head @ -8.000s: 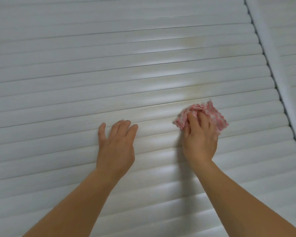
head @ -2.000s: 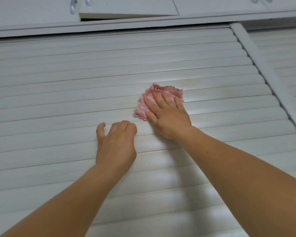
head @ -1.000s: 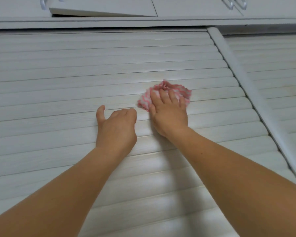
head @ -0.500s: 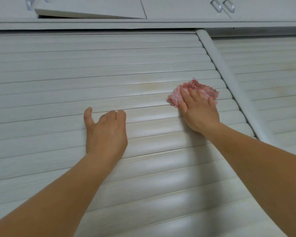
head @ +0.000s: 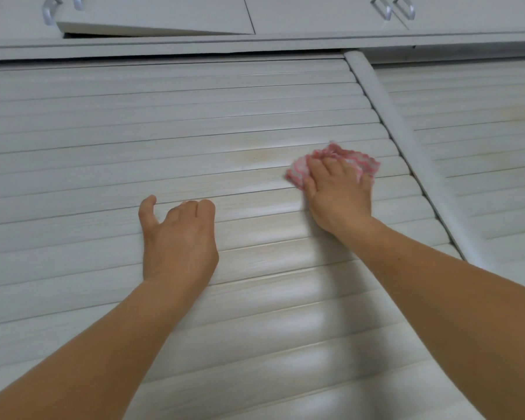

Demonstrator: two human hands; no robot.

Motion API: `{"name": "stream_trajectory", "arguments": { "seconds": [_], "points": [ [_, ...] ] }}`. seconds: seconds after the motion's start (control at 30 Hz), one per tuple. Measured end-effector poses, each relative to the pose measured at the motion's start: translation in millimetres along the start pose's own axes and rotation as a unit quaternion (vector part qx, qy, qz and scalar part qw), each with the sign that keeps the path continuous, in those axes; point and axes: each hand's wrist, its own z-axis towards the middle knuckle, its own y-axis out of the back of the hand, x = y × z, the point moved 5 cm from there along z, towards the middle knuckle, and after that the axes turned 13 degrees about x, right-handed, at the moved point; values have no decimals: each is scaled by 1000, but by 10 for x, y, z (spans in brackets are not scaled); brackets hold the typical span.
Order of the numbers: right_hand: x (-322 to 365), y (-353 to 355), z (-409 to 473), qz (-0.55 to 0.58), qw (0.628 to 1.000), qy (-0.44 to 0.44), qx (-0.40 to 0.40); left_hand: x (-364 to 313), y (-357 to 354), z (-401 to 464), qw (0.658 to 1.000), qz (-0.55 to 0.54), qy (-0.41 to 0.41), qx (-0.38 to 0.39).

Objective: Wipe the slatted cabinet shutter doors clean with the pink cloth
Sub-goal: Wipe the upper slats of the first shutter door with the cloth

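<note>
The left shutter door (head: 103,165) is white, slatted, with a yellowish stain (head: 252,156) mid-panel. The pink cloth (head: 355,160) lies bunched on the slats just right of that stain, near the centre post (head: 406,140). Your right hand (head: 338,192) presses it flat — fingers fairly straight. Your left hand (head: 178,234) rests on the slats, fingers curled, grasping nothing.
</note>
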Motion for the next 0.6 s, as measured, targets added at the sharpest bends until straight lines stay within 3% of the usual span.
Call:
{"name": "stream_trajectory", "arguments": {
  "seconds": [0.1,0.2,0.43,0.6],
  "points": [
    [272,-30,-35,-28,997,69,-14,3,-6,-3,1000,7,7,1],
    [129,24,-5,-51,995,85,-20,-12,4,-3,1000,10,1,-2],
    [-1014,111,156,-40,998,-39,-30,-1,-16,18,998,26,-17,-60],
    [-779,36,-128,15,988,-90,-126,-8,-55,24,999,21,-4,-48]
  ]
}}
